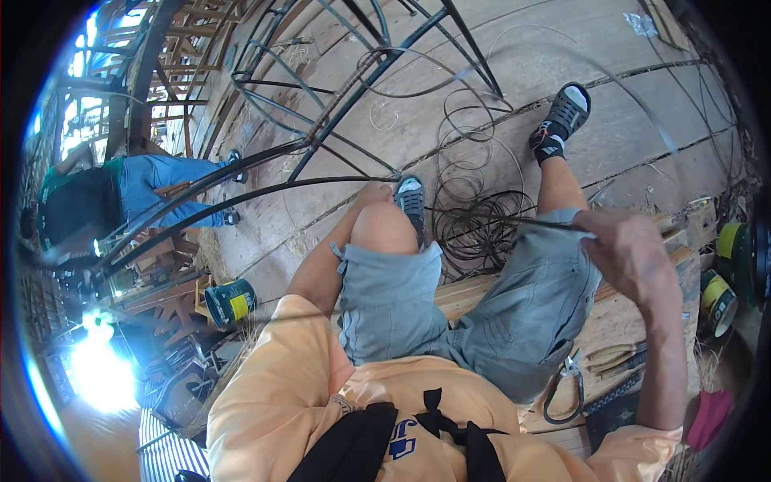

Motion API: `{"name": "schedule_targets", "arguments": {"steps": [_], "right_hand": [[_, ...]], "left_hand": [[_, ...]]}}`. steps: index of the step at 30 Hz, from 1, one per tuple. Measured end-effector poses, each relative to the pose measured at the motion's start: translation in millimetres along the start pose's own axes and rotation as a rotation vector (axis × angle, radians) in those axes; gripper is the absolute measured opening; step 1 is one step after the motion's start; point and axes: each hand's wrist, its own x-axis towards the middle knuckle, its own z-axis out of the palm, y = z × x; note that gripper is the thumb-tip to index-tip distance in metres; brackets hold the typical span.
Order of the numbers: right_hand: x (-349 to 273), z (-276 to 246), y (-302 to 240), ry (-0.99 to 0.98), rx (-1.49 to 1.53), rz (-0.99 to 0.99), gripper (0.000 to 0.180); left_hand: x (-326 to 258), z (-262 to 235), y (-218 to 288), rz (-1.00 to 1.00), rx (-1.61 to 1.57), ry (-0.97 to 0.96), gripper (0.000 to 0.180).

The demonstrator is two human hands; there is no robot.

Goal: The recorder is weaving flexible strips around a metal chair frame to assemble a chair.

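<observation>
My left hand [376,194] is closed at the near end of a dark metal frame [345,104], beside my left knee. The knee hides part of that hand. Out to the right, my right hand [625,247] is blurred, its fingers closed round a thin dark strand [554,224] that runs left over my right knee. A loose tangle of dark flexible strand [486,233] lies on the floor between my feet, with looser loops reaching up toward the frame. Whether it is wire or cane, I cannot tell.
On the wooden bench at my right lie scissors [569,384] and pliers [614,358]. Green cans with yellow labels stand at left [230,304] and far right [717,302]. Near my right elbow hangs a pink cloth [708,419]. Another person [128,193] bends at the left, near stacked wooden frames [189,56].
</observation>
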Motion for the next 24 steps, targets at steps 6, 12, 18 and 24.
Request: {"name": "schedule_targets", "arguments": {"steps": [6,12,18,24], "right_hand": [[-21,-39,-21,0.265,-0.542,-0.091,0.019],[-22,-43,-99,0.524,-0.676,-0.253,0.015],[-32,-38,-150,0.488,-0.680,-0.398,0.007],[-28,-19,-172,0.273,-0.579,-0.505,0.007]], "left_hand": [[-109,-73,114,0.260,-0.367,-0.105,0.025],[-237,-40,233,1.094,-0.148,0.293,0.024],[-300,-44,248,1.079,-0.364,0.087,0.031],[-315,-39,251,0.868,-0.799,-0.595,0.036]]}}
